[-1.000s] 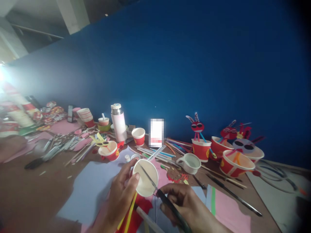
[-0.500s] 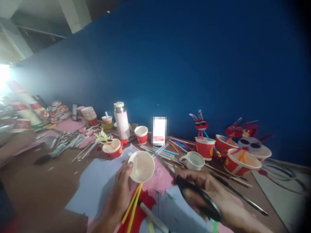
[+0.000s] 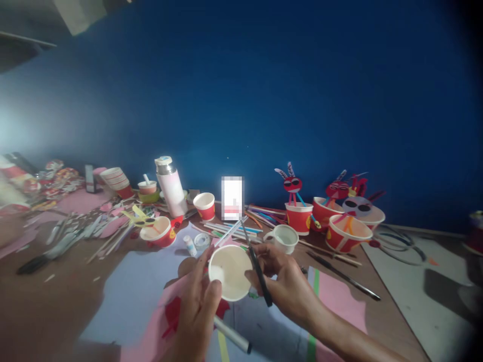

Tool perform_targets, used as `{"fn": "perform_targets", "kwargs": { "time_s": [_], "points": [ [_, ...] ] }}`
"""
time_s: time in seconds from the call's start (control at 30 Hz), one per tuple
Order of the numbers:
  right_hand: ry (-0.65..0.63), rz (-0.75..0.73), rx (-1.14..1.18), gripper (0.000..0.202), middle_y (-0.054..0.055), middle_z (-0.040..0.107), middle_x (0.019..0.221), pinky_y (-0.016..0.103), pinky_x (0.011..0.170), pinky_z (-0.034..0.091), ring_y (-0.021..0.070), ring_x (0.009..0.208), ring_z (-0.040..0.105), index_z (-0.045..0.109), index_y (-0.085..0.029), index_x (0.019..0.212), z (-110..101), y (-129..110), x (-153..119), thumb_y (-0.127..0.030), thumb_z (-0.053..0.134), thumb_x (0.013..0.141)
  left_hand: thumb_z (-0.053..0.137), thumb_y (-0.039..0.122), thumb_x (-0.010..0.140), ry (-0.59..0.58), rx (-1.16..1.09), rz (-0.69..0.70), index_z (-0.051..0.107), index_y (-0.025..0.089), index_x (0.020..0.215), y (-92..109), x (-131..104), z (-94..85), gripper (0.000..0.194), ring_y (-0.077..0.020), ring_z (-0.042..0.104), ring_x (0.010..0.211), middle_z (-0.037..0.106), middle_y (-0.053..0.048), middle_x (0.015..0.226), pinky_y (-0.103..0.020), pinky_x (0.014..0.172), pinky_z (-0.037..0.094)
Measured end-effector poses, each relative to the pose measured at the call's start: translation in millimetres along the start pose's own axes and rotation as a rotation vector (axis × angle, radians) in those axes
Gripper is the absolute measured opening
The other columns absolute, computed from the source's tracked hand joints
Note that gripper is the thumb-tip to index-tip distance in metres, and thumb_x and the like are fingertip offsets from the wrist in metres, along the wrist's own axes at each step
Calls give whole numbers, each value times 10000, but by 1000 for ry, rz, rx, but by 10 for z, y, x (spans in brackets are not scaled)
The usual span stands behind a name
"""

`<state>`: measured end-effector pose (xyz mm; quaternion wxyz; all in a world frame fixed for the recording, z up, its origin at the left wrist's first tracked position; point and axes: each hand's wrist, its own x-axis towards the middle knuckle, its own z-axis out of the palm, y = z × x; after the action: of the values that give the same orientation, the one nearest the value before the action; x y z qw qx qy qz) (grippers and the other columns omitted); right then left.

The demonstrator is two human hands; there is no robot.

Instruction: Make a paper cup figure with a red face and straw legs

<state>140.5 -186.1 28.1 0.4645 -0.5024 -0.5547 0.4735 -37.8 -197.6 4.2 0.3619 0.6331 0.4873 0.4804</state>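
Observation:
A paper cup, its mouth turned toward me, is gripped in my left hand, thumb over the rim. My right hand is closed around black-handled scissors, whose blades point up and away at the cup's right side. Its thumb reaches the cup's rim. Whether the blades touch the cup I cannot tell. Below the cup, a white marker with a dark end lies over blue paper. Red paper pieces are partly hidden behind my left hand.
A white flask, a red paper cup and a pixelated bright rectangle stand along the blue wall. Decorated cups and a glass mug are at right. A craft knife lies nearby. Paper scraps spread left.
My right hand has brought the scissors left and up against the cup's side. My view has shifted right. The yellow strips under the cup are mostly out of sight now.

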Motion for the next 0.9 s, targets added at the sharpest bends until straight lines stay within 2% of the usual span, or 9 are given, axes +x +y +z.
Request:
{"fn": "perform_targets", "kwargs": {
  "time_s": [0.1, 0.17, 0.27, 0.37, 0.43, 0.57, 0.67, 0.73, 0.9],
  "points": [
    [5, -57, -50, 220, -49, 584, 618, 220, 524, 419, 106, 542, 526, 558, -176, 961, -64, 41, 44, -133, 571, 746, 458, 463, 896, -70, -96, 4, 352, 194, 1404, -73, -3, -6, 585, -272, 446, 1278, 463, -105, 1418, -337, 1027, 391],
    [-15, -107, -139, 226, -44, 587, 641, 225, 541, 417, 106, 559, 516, 565, -180, 961, -141, 47, 77, -130, 573, 741, 476, 473, 885, -94, -193, -44, 447, 200, 1347, -138, 28, -46, 538, -283, 432, 1283, 490, -95, 1395, -347, 1032, 379],
    [-121, -173, -268, 245, -35, 587, 674, 232, 563, 411, 110, 589, 501, 575, -186, 991, -264, 7, 102, -152, 590, 749, 424, 499, 906, -72, -363, -213, 609, 174, 1167, -170, 102, -132, 456, -283, 502, 1204, 607, -105, 1249, -361, 999, 399],
    [-268, -230, -364, 238, -18, 602, 726, 240, 586, 418, 118, 627, 521, 586, -193, 1001, -329, -65, 87, -159, 589, 766, 435, 546, 888, -59, -518, -399, 676, 161, 1012, -116, 164, -189, 470, -264, 609, 1026, 702, -100, 1032, -341, 881, 471],
    [-359, -284, -417, 220, -10, 601, 735, 244, 591, 418, 120, 631, 526, 600, -188, 988, -331, -106, 63, -150, 586, 772, 497, 520, 870, -131, -611, -418, 696, 160, 968, -72, 182, -192, 422, -256, 634, 952, 720, -97, 965, -345, 847, 487],
    [-472, -391, -460, 227, -1, 585, 714, 240, 574, 407, 118, 608, 514, 614, -165, 997, -311, -147, 16, -135, 602, 772, 608, 415, 835, -369, -734, -416, 734, 172, 886, 13, 166, -151, 279, -209, 662, 767, 738, -65, 833, -301, 740, 502],
    [-486, -442, -489, 272, 8, 601, 732, 245, 596, 409, 125, 635, 528, 610, -156, 1031, -318, -174, -9, -118, 622, 761, 689, 355, 769, -589, -677, -466, 747, 166, 879, 79, 149, -135, 226, -179, 650, 661, 727, -51, 736, -235, 608, 469],
    [-493, -460, -524, 300, 12, 610, 739, 249, 604, 404, 132, 649, 535, 606, -152, 1055, -330, -204, -28, -112, 631, 759, 703, 352, 741, -702, -622, -498, 747, 153, 887, 107, 150, -140, 251, -173, 635, 655, 717, -54, 723, -218, 586, 446],
    [-481, -467, -641, 319, 37, 635, 782, 255, 592, 392, 168, 711, 554, 622, -163, 1071, -332, -262, -57, -129, 646, 755, 686, 374, 723, -771, -543, -533, 744, 133, 896, 109, 163, -151, 302, -155, 576, 635, 701, -62, 716, -213, 573, 426]
  ]
}}
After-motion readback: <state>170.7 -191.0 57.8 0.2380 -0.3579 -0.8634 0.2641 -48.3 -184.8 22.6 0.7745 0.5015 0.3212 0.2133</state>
